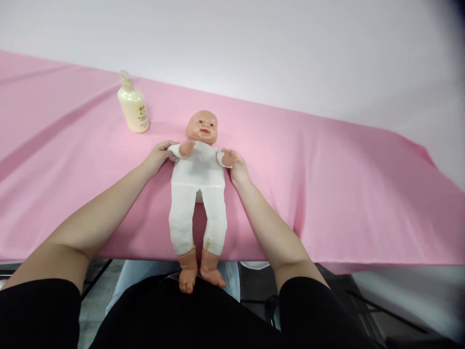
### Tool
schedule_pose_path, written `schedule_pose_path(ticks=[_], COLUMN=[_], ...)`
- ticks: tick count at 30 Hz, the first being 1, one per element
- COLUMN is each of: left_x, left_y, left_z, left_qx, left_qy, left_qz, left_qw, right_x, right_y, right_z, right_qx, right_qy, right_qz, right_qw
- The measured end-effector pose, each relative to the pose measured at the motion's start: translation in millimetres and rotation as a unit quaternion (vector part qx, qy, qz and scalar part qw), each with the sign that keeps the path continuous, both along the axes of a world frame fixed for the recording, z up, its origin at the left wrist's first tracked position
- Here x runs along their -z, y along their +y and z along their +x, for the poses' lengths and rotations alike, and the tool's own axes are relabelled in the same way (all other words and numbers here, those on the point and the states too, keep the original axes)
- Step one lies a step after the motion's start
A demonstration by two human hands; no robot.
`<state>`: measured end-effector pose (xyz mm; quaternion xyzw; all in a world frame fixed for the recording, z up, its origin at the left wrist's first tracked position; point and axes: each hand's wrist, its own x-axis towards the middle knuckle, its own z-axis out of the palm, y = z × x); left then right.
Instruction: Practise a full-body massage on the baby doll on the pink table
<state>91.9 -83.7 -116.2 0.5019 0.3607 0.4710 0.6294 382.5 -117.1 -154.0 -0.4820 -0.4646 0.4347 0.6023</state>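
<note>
Head view shows a baby doll [198,182] lying face up on the pink cloth [327,184], its feet hanging off the near edge. Left hand [158,156] grasps its shoulder; right hand [237,165] clasps the other arm. Beyond the left fingers, well apart, stands a lotion bottle [132,105].

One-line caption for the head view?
Left hand and right hand hold a baby doll on pink cloth, lotion bottle behind.
</note>
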Motion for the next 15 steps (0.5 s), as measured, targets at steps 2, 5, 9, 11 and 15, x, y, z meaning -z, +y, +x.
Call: schedule_pose_path(ticks=[2,5,9,11,15], left_x=[1.4,3.6,4.2,3.4,2.0], left_y=[0.9,2.0,1.9,1.2,0.3], left_z=[-1.2,-1.9,-1.5,-1.1,-0.7], left_qx=[0.010,0.014,0.011,0.012,0.012], left_qy=[0.001,-0.008,-0.009,-0.006,0.008], left_qz=[0.002,0.001,0.001,0.001,0.005], left_qw=[1.000,1.000,1.000,1.000,1.000], right_x=[-1.0,-2.2,-3.5,-4.2,-5.9], right_y=[0.5,1.1,0.2,-0.9,-3.2], right_z=[-1.0,-3.8,-6.0,-6.5,-7.6], right_qx=[0.009,0.012,0.008,0.005,0.004], right_qy=[0.005,0.019,0.032,0.038,0.056], right_qz=[0.005,0.010,0.020,0.024,0.032], right_qw=[1.000,1.000,0.999,0.999,0.998])
